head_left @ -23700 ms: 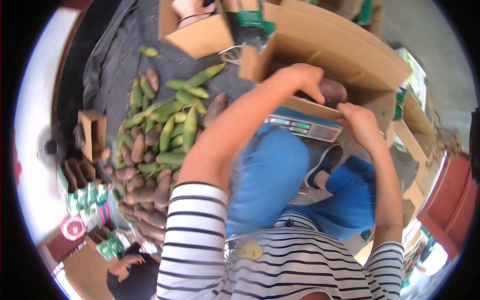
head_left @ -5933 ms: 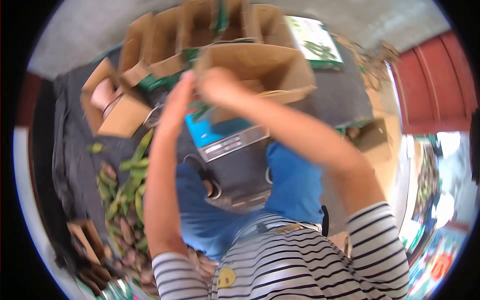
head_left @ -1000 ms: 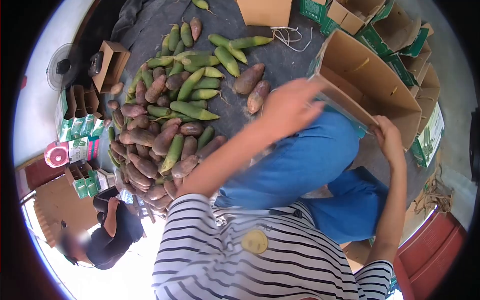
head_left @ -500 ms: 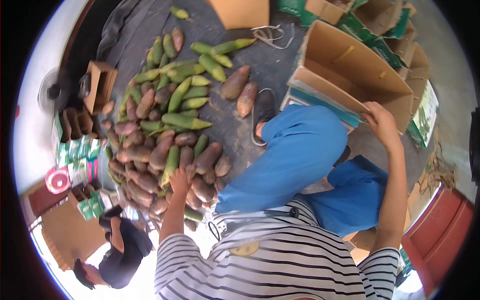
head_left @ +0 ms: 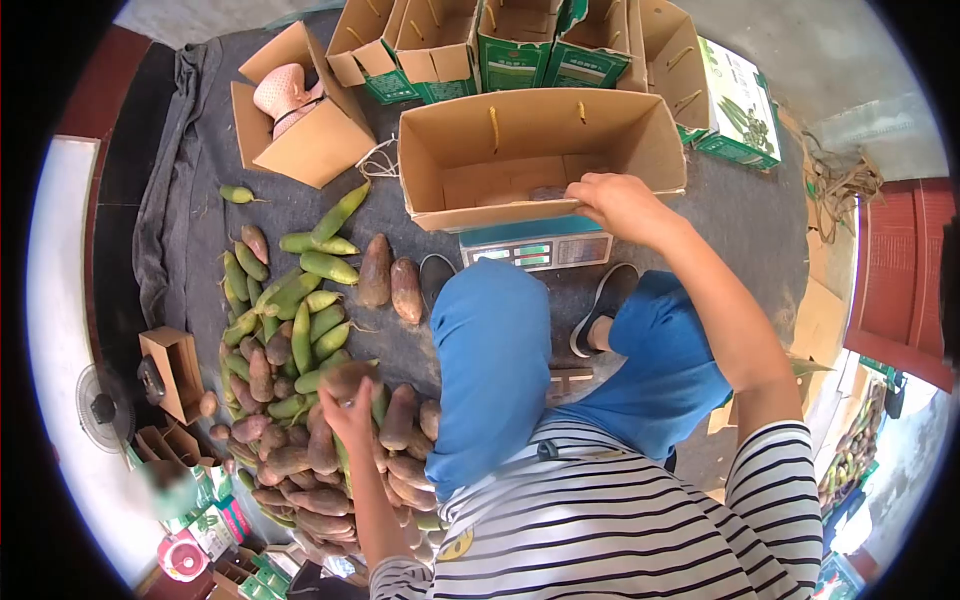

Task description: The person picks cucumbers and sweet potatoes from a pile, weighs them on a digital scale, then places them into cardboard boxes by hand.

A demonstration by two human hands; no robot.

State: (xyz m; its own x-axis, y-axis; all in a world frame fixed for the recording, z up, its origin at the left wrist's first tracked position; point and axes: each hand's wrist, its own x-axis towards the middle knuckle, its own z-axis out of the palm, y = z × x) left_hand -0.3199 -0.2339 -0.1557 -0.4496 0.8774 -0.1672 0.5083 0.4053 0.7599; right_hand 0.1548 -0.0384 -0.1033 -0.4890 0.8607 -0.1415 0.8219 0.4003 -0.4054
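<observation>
Blue-clad knee (head_left: pixel 492 315) juts between vegetable pile (head_left: pixel 320 452) and scale (head_left: pixel 540 252), green boxes (head_left: pixel 512 66) beyond.

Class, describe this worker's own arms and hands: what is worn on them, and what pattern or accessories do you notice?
The left sleeve and right sleeve are short and white with narrow dark stripes. The left hand and right hand are ungloved, and no watch can be made out.

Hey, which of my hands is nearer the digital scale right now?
Your right hand: it grips the near rim of the open box, just above the scale. Your left hand is farther off, holding a dark root over the pile.
</observation>
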